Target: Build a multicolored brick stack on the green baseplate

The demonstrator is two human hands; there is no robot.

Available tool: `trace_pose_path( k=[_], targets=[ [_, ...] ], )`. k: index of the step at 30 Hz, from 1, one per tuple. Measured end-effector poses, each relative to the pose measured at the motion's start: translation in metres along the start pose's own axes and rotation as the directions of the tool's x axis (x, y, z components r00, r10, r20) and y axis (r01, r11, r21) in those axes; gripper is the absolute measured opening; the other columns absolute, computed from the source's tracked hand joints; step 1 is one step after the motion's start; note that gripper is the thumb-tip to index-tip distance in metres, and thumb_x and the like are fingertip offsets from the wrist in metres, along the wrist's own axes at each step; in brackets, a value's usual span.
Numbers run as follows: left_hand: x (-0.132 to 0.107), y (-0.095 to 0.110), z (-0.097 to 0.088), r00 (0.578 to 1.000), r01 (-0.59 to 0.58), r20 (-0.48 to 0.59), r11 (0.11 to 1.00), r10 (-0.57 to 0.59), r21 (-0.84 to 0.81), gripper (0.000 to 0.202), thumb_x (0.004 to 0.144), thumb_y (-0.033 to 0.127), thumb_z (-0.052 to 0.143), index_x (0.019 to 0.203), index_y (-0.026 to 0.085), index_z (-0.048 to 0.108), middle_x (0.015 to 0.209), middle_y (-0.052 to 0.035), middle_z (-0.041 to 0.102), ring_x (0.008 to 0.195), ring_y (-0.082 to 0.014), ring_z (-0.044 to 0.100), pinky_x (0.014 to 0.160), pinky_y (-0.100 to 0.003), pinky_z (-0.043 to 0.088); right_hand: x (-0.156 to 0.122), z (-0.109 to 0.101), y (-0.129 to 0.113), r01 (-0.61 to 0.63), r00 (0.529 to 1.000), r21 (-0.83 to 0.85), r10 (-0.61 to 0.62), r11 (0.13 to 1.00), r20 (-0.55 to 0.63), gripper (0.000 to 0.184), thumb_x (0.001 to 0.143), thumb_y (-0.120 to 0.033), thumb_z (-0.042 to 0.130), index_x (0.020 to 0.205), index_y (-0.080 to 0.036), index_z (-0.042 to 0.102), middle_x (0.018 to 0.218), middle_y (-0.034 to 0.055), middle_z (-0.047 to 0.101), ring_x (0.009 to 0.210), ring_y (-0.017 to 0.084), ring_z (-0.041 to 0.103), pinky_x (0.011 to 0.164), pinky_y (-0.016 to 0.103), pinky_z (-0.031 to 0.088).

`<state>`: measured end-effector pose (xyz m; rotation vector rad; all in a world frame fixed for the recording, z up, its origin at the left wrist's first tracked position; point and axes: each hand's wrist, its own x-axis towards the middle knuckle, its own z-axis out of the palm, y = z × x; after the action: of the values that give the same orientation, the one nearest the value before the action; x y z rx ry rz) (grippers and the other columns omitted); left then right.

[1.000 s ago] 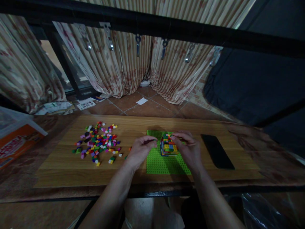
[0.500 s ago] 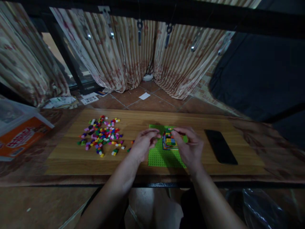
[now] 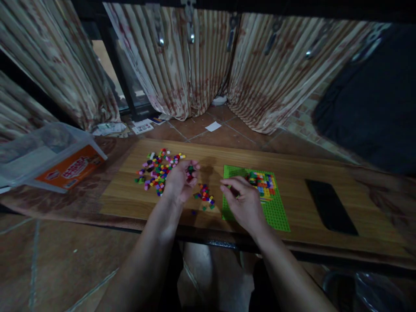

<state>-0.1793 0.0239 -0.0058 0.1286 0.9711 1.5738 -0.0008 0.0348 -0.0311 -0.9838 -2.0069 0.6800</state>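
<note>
My left hand (image 3: 181, 180) is palm up with fingers curled, at the right side of a pile of small toy bricks (image 3: 156, 171). A few dark, green and pink bricks (image 3: 190, 172) show in its cupped palm. My right hand (image 3: 244, 201) is over the left part of a green studded baseplate (image 3: 276, 216). Its thumb and index finger come close together in a pinch; whatever is between them is too small to make out. Just beyond that hand, a multicoloured block of stacked bricks (image 3: 264, 184) stands on the baseplate, partly hidden by the hand.
A smaller group of loose bricks (image 3: 205, 196) lies between my hands on the wooden board (image 3: 123, 201). A black phone-like slab (image 3: 330, 207) lies at the right. On the left stands a clear plastic box (image 3: 65, 167) with an orange label. Striped curtains (image 3: 195, 65) hang behind.
The view has turned left. My left hand has moved from the baseplate's left edge to the brick pile. My right hand has left the stacked bricks and moved left over the baseplate.
</note>
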Motion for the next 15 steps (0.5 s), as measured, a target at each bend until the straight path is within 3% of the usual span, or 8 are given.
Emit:
trace_pose_path(
  k=[3, 5, 15],
  targets=[
    [-0.002, 0.012, -0.011, 0.998, -0.048, -0.035, 0.999, 0.049, 0.022, 0.009, 0.078, 0.016, 0.051, 0.072, 0.013, 0.057, 0.059, -0.0003, 0.056, 0.041, -0.0047, 0.041, 0.036, -0.014, 0.028, -0.011, 0.008, -0.002, -0.059, 0.973, -0.087, 0.077, 0.994, 0.216, 0.023, 0.083, -0.026, 0.063, 0.105, -0.022, 0.066, 0.096, 0.0042, 0.067, 0.078, 0.017, 0.062, 0.073, 0.032, 0.05],
    [-0.004, 0.014, -0.016, 0.998, -0.046, -0.035, 0.998, 0.048, 0.032, 0.007, 0.077, 0.017, 0.053, 0.073, 0.013, 0.058, 0.06, 0.0002, 0.057, 0.041, -0.0044, 0.041, 0.037, -0.014, 0.029, -0.017, 0.014, -0.001, -0.082, 0.952, -0.125, 0.115, 0.989, 0.282, 0.031, 0.079, -0.028, 0.067, 0.109, -0.023, 0.064, 0.101, 0.0044, 0.066, 0.081, 0.018, 0.062, 0.073, 0.033, 0.05],
    [-0.008, 0.009, -0.024, 0.997, -0.051, -0.051, 0.996, 0.055, 0.073, 0.007, 0.072, 0.018, 0.061, 0.074, 0.012, 0.062, 0.063, -0.0004, 0.06, 0.044, -0.0037, 0.042, 0.041, -0.014, 0.031, -0.017, 0.034, 0.014, -0.044, 0.961, -0.282, 0.119, 0.958, 0.252, 0.02, 0.081, -0.022, 0.06, 0.1, -0.02, 0.065, 0.096, 0.0062, 0.065, 0.077, 0.019, 0.062, 0.073, 0.034, 0.05]
  ],
)
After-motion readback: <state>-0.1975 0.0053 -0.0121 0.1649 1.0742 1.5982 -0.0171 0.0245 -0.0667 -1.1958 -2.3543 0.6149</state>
